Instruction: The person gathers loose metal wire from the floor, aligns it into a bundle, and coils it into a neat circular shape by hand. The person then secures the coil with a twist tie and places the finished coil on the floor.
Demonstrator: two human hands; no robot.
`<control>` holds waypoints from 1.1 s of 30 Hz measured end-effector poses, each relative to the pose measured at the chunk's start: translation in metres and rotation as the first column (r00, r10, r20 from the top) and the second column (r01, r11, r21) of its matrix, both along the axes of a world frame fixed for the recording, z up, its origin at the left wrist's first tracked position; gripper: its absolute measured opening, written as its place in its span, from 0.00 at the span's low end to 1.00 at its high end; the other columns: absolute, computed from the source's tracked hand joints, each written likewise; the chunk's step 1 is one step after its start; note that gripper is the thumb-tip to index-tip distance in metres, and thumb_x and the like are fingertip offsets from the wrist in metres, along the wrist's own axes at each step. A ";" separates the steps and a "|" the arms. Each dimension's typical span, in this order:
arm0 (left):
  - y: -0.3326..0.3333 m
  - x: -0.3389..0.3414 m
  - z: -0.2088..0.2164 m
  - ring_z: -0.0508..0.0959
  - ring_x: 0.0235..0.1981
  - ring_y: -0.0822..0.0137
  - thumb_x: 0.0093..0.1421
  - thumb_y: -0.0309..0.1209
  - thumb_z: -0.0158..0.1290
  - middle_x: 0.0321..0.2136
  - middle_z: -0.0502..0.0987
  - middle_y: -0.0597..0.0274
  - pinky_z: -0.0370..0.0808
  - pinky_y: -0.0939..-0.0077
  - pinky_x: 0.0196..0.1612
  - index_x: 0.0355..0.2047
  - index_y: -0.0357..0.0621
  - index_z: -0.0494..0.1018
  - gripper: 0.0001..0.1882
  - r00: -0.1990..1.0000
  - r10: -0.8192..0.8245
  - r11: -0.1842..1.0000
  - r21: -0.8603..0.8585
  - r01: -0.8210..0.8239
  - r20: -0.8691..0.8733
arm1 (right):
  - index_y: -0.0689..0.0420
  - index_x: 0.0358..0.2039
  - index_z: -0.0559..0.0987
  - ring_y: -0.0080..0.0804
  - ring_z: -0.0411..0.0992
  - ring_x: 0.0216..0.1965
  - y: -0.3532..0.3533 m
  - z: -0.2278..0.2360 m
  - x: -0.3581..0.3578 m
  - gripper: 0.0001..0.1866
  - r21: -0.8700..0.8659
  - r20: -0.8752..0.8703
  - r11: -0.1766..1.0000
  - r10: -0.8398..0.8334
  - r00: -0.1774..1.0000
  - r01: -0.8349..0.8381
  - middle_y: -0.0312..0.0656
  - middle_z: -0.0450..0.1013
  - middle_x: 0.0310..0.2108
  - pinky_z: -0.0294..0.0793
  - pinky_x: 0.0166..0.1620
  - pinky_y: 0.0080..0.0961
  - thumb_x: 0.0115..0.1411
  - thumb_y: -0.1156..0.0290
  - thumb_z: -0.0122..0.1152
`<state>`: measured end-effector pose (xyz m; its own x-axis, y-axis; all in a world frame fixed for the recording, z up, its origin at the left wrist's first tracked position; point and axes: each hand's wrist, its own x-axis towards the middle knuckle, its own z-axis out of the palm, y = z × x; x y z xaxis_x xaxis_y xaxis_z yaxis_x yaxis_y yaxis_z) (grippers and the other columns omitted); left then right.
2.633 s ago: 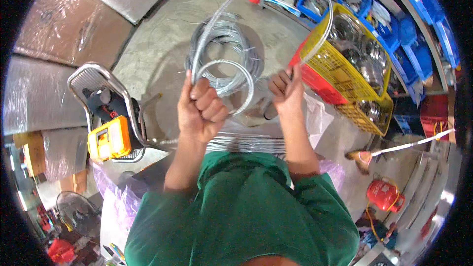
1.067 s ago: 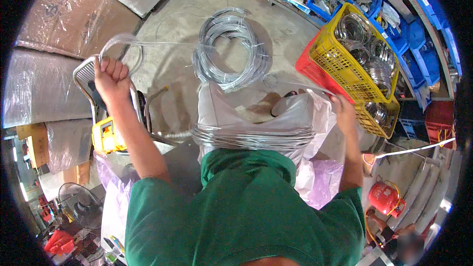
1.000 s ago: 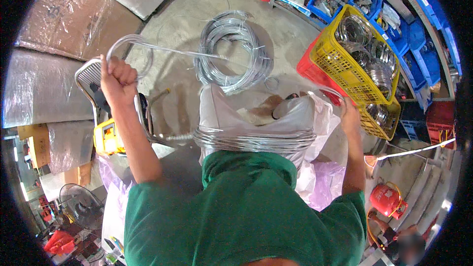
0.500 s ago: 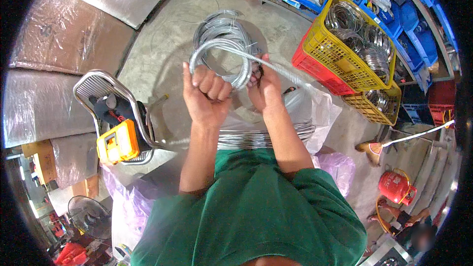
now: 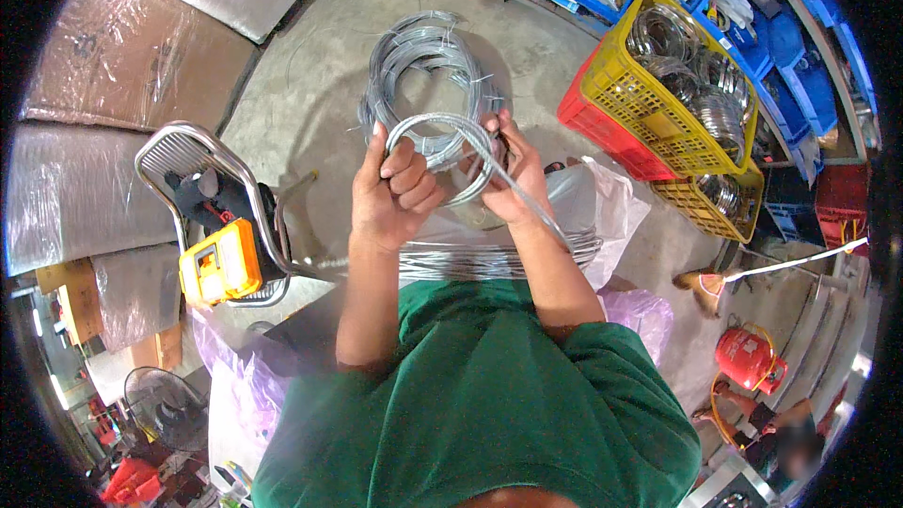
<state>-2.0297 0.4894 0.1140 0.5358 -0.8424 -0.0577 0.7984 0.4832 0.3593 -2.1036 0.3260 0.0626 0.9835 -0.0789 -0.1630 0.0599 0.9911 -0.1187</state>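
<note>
Wire loop [image 5: 442,155], small and grey, is held up between both hands above the concrete floor [image 5: 310,85], standing roughly upright with its opening facing the person. Left hand [image 5: 390,193] is clenched on its left side; right hand [image 5: 513,179] pinches its right side, where a loose strand runs down toward the lap. Beyond the fingers, the big wire coil [image 5: 423,61] lies flat, and yellow crates [image 5: 677,85] sit right.

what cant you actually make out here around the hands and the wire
- Head view: where the wire loop passes inside the left hand, covered by its curled fingers.
- The right hand palm and grip, turned away.
- The wire stack middle, behind both forearms.
- Yellow crate contents: shiny rings, too small to identify.
</note>
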 end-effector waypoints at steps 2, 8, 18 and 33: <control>0.008 0.009 -0.006 0.44 0.08 0.80 0.73 0.53 0.31 0.09 0.45 0.80 0.42 0.81 0.12 0.17 0.57 0.55 0.28 0.992 -0.115 0.991 -0.081 0.111 -0.044 | 0.52 0.33 0.74 0.23 0.70 0.26 0.005 -0.007 -0.004 0.14 0.004 0.123 0.996 0.086 0.989 -0.088 0.30 0.68 0.22 0.73 0.30 0.21 0.70 0.56 0.51; -0.011 0.011 -0.026 0.46 0.12 0.77 0.72 0.54 0.36 0.12 0.48 0.77 0.44 0.76 0.16 0.17 0.57 0.55 0.27 0.989 0.113 0.985 0.138 -0.099 -0.097 | 0.55 0.37 0.71 0.29 0.70 0.38 0.031 -0.033 -0.009 0.17 -0.053 0.248 0.988 0.154 0.956 -0.145 0.37 0.69 0.36 0.71 0.47 0.34 0.69 0.53 0.49; -0.029 0.002 -0.040 0.56 0.15 0.75 0.71 0.55 0.37 0.12 0.58 0.71 0.51 0.75 0.19 0.15 0.51 0.55 0.31 0.876 0.114 0.735 0.553 -0.392 0.469 | 0.57 0.47 0.74 0.41 0.74 0.47 0.040 -0.042 -0.012 0.22 -0.309 -0.112 0.947 0.049 0.993 -0.082 0.45 0.75 0.44 0.72 0.54 0.40 0.67 0.51 0.52; -0.008 0.001 -0.059 0.58 0.20 0.69 0.72 0.52 0.38 0.16 0.59 0.66 0.61 0.70 0.29 0.19 0.47 0.60 0.28 0.885 -0.054 0.856 0.478 -0.197 0.462 | 0.52 0.55 0.68 0.14 0.52 0.14 -0.029 -0.013 -0.018 0.21 -0.489 -0.469 0.552 0.486 0.737 -0.675 0.31 0.66 0.22 0.49 0.17 0.16 0.69 0.53 0.51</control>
